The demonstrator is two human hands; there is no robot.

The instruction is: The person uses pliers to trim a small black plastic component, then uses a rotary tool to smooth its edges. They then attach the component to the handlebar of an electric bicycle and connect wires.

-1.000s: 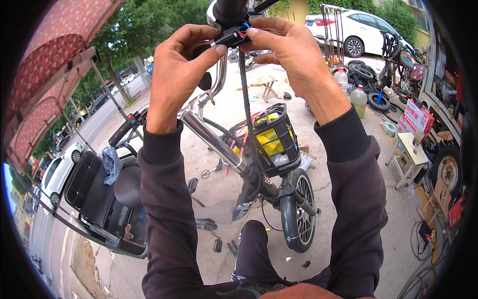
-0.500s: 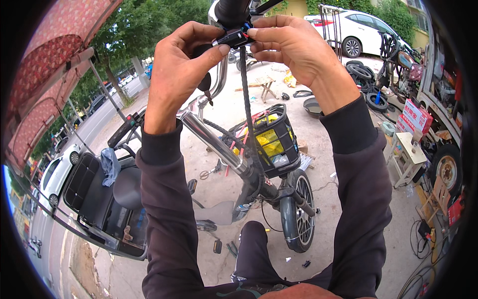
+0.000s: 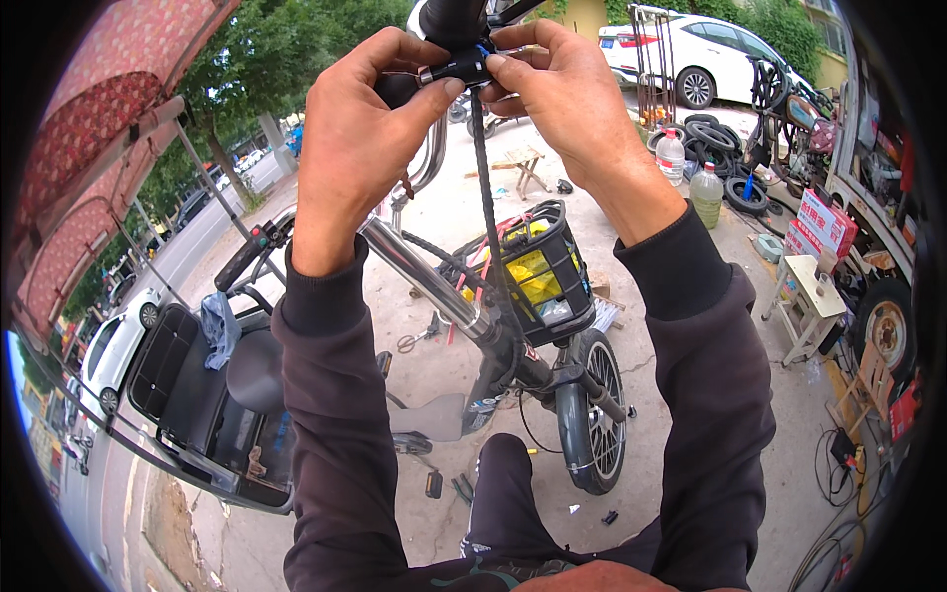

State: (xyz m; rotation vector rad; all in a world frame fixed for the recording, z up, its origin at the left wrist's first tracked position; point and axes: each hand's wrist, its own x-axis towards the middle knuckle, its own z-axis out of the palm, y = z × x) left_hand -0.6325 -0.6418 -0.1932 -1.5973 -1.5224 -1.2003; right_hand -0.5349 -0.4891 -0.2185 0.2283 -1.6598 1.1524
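Both hands are raised at the top of the view, around a small black cylindrical part [image 3: 462, 69] with a metallic band at its left end. My left hand [image 3: 365, 128] pinches that left end between thumb and fingers. My right hand [image 3: 562, 104] has thumb and fingers closed at its right end, where a bit of blue wire shows. Just above is a thick black handlebar grip [image 3: 456, 22]. A black wrapped cable [image 3: 486, 187] hangs from beneath the hands toward the bike's chrome steering tube [image 3: 426, 274].
A black basket [image 3: 562, 261] holding yellow plastic sits over the front wheel [image 3: 597, 419]. A three-wheeler [image 3: 197, 405] stands left. To the right are two bottles [image 3: 706, 192], tyres [image 3: 712, 133], a small stool [image 3: 811, 301] and cables [image 3: 838, 483]. Pliers-like tools [image 3: 419, 335] lie on the ground.
My right hand has shifted a little left and closer to my left hand. The black part is turned more level, and two bottles have come into view beside my right wrist.
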